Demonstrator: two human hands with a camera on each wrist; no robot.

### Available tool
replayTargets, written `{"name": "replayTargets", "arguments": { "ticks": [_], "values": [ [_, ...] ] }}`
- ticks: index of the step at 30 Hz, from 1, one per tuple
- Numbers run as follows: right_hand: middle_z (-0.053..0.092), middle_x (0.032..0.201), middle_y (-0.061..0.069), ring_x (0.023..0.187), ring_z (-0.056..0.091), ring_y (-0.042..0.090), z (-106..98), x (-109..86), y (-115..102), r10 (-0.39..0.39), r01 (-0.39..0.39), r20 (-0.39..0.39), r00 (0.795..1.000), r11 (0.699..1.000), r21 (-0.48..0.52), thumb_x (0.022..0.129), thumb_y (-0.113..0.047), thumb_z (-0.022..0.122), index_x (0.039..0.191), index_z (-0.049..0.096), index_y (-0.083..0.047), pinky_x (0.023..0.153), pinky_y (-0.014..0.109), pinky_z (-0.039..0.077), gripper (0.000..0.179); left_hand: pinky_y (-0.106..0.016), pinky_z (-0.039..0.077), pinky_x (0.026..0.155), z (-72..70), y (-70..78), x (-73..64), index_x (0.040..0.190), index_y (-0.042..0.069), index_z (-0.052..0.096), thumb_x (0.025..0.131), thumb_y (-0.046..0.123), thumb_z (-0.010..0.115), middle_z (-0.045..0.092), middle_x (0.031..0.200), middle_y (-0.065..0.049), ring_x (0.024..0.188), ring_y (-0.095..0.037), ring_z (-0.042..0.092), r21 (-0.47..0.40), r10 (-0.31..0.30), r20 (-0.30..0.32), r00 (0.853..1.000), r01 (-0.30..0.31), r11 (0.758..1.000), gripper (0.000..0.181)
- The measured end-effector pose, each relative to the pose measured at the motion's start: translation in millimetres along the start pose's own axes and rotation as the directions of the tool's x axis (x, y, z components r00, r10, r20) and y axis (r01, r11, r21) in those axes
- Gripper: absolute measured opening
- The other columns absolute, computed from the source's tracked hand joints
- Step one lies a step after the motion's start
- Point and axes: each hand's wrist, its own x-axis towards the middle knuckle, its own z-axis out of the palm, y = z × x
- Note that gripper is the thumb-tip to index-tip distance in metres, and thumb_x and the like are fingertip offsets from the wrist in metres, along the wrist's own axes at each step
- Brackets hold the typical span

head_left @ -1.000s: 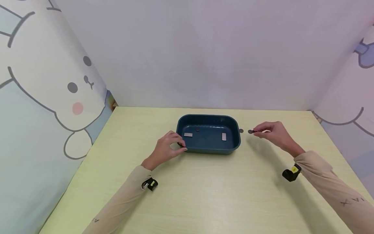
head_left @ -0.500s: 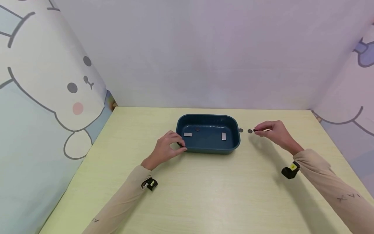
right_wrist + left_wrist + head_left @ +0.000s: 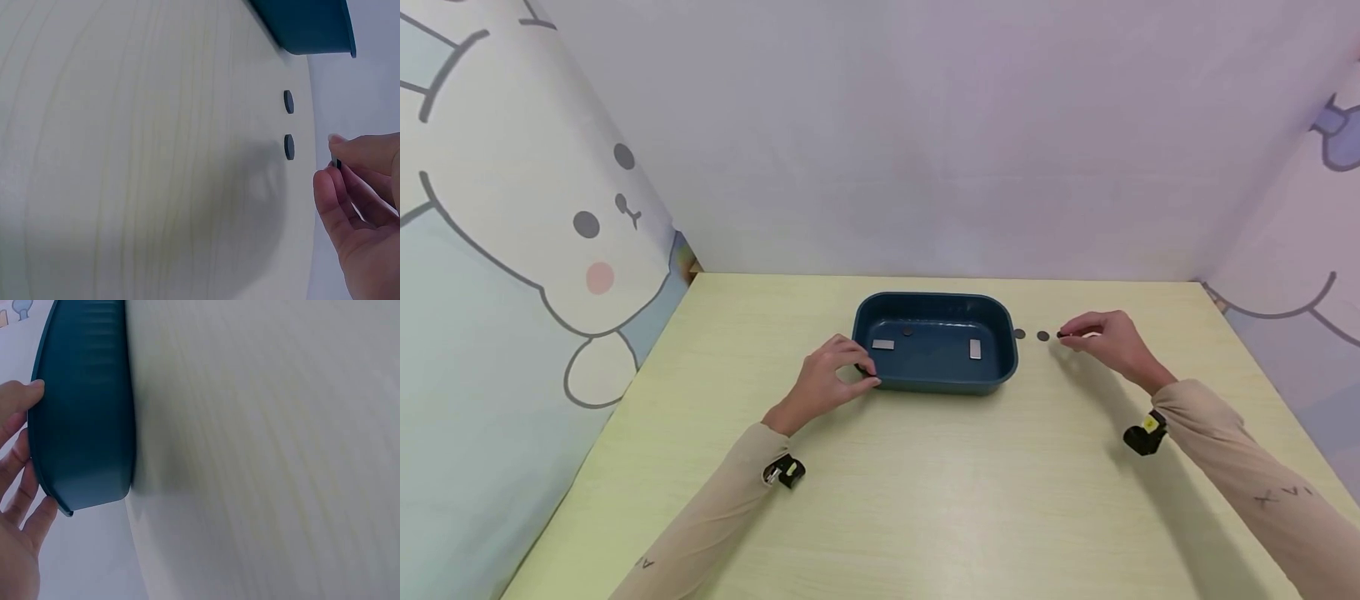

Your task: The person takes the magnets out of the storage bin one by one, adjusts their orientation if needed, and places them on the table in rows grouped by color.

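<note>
A dark blue rectangular tub (image 3: 940,387) with rounded corners stands on the table. At its front left corner my left hand (image 3: 823,379) grips the rim; in the left wrist view the thumb (image 3: 32,394) and fingers lie along that rim. Right of the tub, my right hand (image 3: 1112,342) pinches a small dark round disc (image 3: 336,161) between thumb and fingertips, above the table. Two similar flat discs lie on the table between hand and tub: a nearer disc (image 3: 1042,337) and one disc (image 3: 1019,334) close to the tub's right wall.
Inside the tub lie two small pale rectangular pieces, a left piece (image 3: 883,344) and a right piece (image 3: 974,349), plus a dark round disc (image 3: 907,332). A pale wall (image 3: 940,167) borders the back of the light wooden table (image 3: 955,483).
My right hand has drawn slightly to the right with its disc, and a gap now shows between its fingertips and the nearer disc. My left hand stays at the tub's corner.
</note>
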Motion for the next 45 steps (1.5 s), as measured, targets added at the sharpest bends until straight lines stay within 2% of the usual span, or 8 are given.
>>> {"name": "replayTargets", "arguments": {
  "ticks": [8,19,26,38,45],
  "values": [
    [0.069,0.096,0.014,0.076,0.058,0.001,-3.2,4.5,6.2,0.006,-0.007,-0.016,1.0,0.998,-0.068,0.083,-0.018,0.074,0.097,0.073,-0.003,0.064,0.02,0.043,0.021,-0.037,0.05,0.07,0.3,-0.7,-0.3,0.079,0.02,0.071,0.075,0.023,0.081,0.065,0.089,0.006,0.09,-0.011,0.052,-0.023,0.031,-0.029,0.999,-0.032,0.999,0.011],
    [0.069,0.095,0.017,0.075,0.056,-0.001,-6.1,10.9,17.2,0.001,-0.003,-0.023,1.0,0.996,-0.092,0.082,-0.013,0.074,0.096,0.073,-0.001,0.062,0.019,0.042,0.019,-0.032,0.049,0.076,0.5,-0.2,-0.1,0.08,0.022,0.071,0.077,0.027,0.08,0.065,0.091,0.008,0.092,-0.009,0.052,-0.017,0.002,-0.008,1.0,-0.002,1.0,0.011],
    [0.068,0.093,0.017,0.074,0.057,0.008,-1.9,13.3,23.6,0.021,-0.02,0.008,1.0,0.994,-0.104,0.082,-0.01,0.074,0.096,0.073,0.001,0.058,0.023,0.047,0.018,-0.032,0.049,0.076,0.1,-0.2,1.7,0.08,0.022,0.071,0.077,0.027,0.079,0.065,0.091,0.008,0.092,-0.008,0.051,-0.02,-0.009,0.007,1.0,0.009,1.0,0.01],
    [0.069,0.083,0.015,0.069,0.059,0.012,5.3,16.2,26.2,-0.035,0.03,-0.025,0.999,0.985,-0.172,0.079,-0.007,0.075,0.088,0.073,0.002,0.057,0.022,0.043,0.014,-0.032,0.049,0.075,0.2,0.0,1.4,0.08,0.022,0.071,0.077,0.027,0.08,0.065,0.091,0.008,0.092,-0.01,0.052,-0.007,-0.009,0.012,1.0,0.009,1.0,0.01],
    [0.069,0.08,0.013,0.067,0.058,0.01,10.2,16.0,25.9,-0.126,0.114,-0.062,0.99,0.979,-0.171,0.077,-0.005,0.075,0.083,0.073,0.001,0.06,0.023,0.042,0.009,-0.032,0.049,0.076,0.1,0.8,0.3,0.079,0.021,0.071,0.076,0.025,0.08,0.065,0.09,0.008,0.091,-0.009,0.052,-0.016,-0.01,0.005,1.0,0.01,1.0,0.011]
  ]
}}
